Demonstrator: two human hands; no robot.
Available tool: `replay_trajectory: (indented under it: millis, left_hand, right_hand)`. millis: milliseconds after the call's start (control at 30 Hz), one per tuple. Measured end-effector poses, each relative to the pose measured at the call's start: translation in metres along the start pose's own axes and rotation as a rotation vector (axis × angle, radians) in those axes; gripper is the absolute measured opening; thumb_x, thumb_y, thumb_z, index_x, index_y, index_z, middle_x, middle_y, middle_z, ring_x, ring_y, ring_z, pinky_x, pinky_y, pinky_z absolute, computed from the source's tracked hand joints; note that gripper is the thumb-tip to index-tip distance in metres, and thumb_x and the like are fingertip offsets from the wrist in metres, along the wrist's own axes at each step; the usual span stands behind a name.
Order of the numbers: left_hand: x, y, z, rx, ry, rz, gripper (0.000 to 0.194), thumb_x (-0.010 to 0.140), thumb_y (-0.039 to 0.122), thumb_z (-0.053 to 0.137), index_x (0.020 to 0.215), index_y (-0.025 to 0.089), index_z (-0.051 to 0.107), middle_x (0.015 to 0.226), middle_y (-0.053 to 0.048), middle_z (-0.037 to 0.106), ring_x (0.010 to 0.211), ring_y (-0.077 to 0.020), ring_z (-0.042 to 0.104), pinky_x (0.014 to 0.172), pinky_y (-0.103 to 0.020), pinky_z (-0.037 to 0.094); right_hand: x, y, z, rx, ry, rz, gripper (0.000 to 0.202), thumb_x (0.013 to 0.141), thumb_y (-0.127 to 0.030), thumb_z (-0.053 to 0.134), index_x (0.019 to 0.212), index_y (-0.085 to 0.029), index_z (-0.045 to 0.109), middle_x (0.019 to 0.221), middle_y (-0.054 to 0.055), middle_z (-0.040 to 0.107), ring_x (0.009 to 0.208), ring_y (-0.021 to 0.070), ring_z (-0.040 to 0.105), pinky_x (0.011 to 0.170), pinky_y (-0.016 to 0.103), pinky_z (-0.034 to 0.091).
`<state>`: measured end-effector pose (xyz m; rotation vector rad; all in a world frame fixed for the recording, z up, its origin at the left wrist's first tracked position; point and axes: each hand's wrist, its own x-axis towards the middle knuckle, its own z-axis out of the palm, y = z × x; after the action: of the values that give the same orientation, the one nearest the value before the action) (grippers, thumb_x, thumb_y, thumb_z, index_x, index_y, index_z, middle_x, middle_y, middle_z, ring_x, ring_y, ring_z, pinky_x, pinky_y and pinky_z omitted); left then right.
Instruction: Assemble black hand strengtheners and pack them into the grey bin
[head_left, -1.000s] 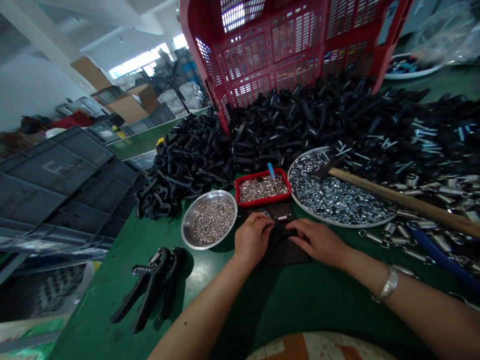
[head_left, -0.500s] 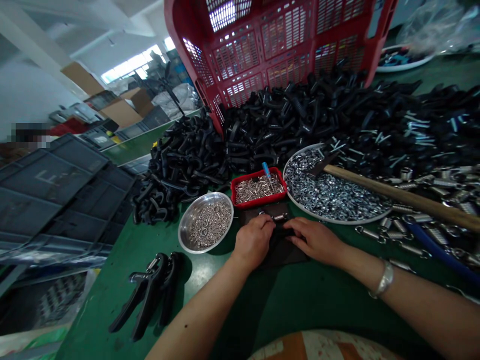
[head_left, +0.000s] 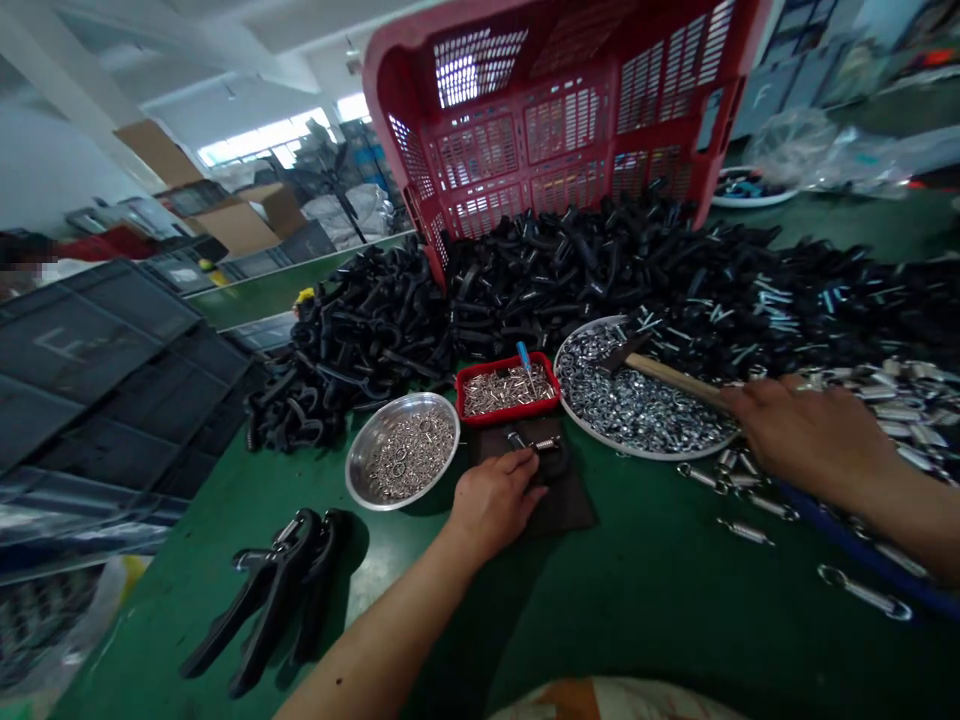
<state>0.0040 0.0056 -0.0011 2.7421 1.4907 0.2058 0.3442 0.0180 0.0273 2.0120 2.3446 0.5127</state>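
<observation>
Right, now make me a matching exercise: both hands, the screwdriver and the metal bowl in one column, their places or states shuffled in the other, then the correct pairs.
Column one
1. Left hand
2. Right hand
3. Screwdriver
4. Metal bowl

Column two
A. Filled with small silvery pieces
B. Leaning in the red tray, blue handle up
C. At the wooden handle of the hammer
D. On a black part over the dark mat

Pairs: 1-D, 2-C, 3-B, 4-A
</observation>
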Motion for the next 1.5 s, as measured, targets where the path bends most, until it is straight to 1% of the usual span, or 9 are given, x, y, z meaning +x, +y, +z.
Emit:
replay_trajectory:
  millis: [200, 433, 500, 667, 767, 933, 1133, 1300, 1500]
  left_hand:
    - [-0.008, 0.012, -0.001, -0.007, -0.058, -0.123, 0.049, 0.078, 0.035, 0.051, 0.125, 0.025, 0.043, 0.132, -0.002, 0.043, 0.093, -0.0171, 0.057, 0.077, -0.028, 0.049]
    - [-0.014, -0.003, -0.009, -0.019, -0.017, -0.078, 0.045, 0.077, 0.027, 0.050, 0.122, 0.026, 0.046, 0.129, 0.001, 0.046, 0.090, -0.0182, 0.057, 0.071, -0.029, 0.050]
    - [-0.016, -0.006, -0.008, -0.032, -0.005, -0.077, 0.045, 0.077, 0.028, 0.051, 0.121, 0.027, 0.046, 0.129, 0.002, 0.046, 0.090, -0.0183, 0.056, 0.071, -0.029, 0.049]
    - [-0.017, -0.006, -0.006, -0.036, 0.005, -0.077, 0.046, 0.076, 0.027, 0.052, 0.122, 0.027, 0.046, 0.129, 0.002, 0.046, 0.089, -0.0182, 0.055, 0.071, -0.029, 0.049]
    - [-0.018, -0.007, -0.006, -0.040, 0.006, -0.074, 0.046, 0.076, 0.027, 0.053, 0.122, 0.027, 0.046, 0.128, 0.001, 0.047, 0.088, -0.0177, 0.056, 0.070, -0.028, 0.048]
    - [-0.019, -0.010, -0.003, -0.049, 0.027, -0.071, 0.047, 0.076, 0.029, 0.052, 0.122, 0.029, 0.045, 0.129, 0.002, 0.046, 0.089, -0.0181, 0.055, 0.070, -0.029, 0.048]
    - [-0.020, -0.010, -0.004, -0.054, 0.020, -0.079, 0.046, 0.077, 0.028, 0.052, 0.122, 0.029, 0.045, 0.128, 0.002, 0.047, 0.088, -0.0181, 0.055, 0.068, -0.028, 0.048]
    - [-0.020, -0.010, -0.005, -0.049, 0.028, -0.073, 0.047, 0.077, 0.028, 0.053, 0.123, 0.029, 0.045, 0.129, 0.002, 0.047, 0.087, -0.0184, 0.055, 0.069, -0.029, 0.048]
    - [-0.020, -0.011, -0.004, -0.055, 0.034, -0.079, 0.046, 0.076, 0.028, 0.054, 0.122, 0.031, 0.046, 0.127, 0.002, 0.048, 0.087, -0.0182, 0.054, 0.070, -0.029, 0.048]
  right_hand:
    - [0.026, 0.024, -0.004, 0.270, -0.321, 0.067, 0.018, 0.070, -0.031, 0.051, 0.079, -0.016, 0.056, 0.079, 0.014, 0.061, 0.074, 0.0280, 0.058, 0.065, 0.044, 0.046]
    - [-0.025, -0.007, -0.033, 1.016, -0.374, 0.029, 0.040, 0.087, -0.039, 0.033, 0.121, -0.021, 0.038, 0.080, 0.006, 0.066, 0.063, 0.0142, 0.063, 0.052, 0.021, 0.049]
    - [-0.050, -0.029, -0.030, 0.970, -0.296, -0.026, 0.046, 0.087, -0.036, 0.034, 0.131, -0.024, 0.030, 0.073, 0.003, 0.067, 0.056, 0.0143, 0.062, 0.046, 0.020, 0.049]
    - [-0.071, -0.066, -0.012, 0.582, -0.012, -0.236, 0.052, 0.084, -0.024, 0.040, 0.135, -0.028, 0.029, 0.109, 0.005, 0.062, 0.090, 0.0200, 0.062, 0.072, 0.031, 0.054]
    - [-0.062, -0.068, -0.026, 0.546, 0.014, -0.286, 0.051, 0.086, -0.023, 0.037, 0.135, -0.030, 0.028, 0.107, 0.004, 0.063, 0.087, 0.0180, 0.063, 0.072, 0.031, 0.054]
    - [-0.061, -0.069, -0.054, 0.407, 0.388, -0.130, 0.062, 0.084, -0.025, 0.045, 0.139, -0.029, 0.017, 0.123, 0.008, 0.053, 0.094, 0.0223, 0.060, 0.079, 0.033, 0.051]
    - [-0.064, -0.073, -0.038, 0.479, 0.075, -0.391, 0.059, 0.086, -0.018, 0.038, 0.138, -0.032, 0.015, 0.106, 0.002, 0.064, 0.082, 0.0167, 0.064, 0.067, 0.026, 0.055]
    - [-0.067, -0.073, -0.042, 0.436, 0.308, -0.155, 0.064, 0.083, -0.021, 0.044, 0.138, -0.033, 0.014, 0.121, 0.005, 0.054, 0.092, 0.0246, 0.061, 0.077, 0.037, 0.053]
    - [-0.060, -0.066, -0.038, 0.482, 0.053, -0.359, 0.055, 0.085, -0.020, 0.038, 0.136, -0.034, 0.021, 0.100, 0.002, 0.066, 0.076, 0.0177, 0.065, 0.057, 0.027, 0.056]
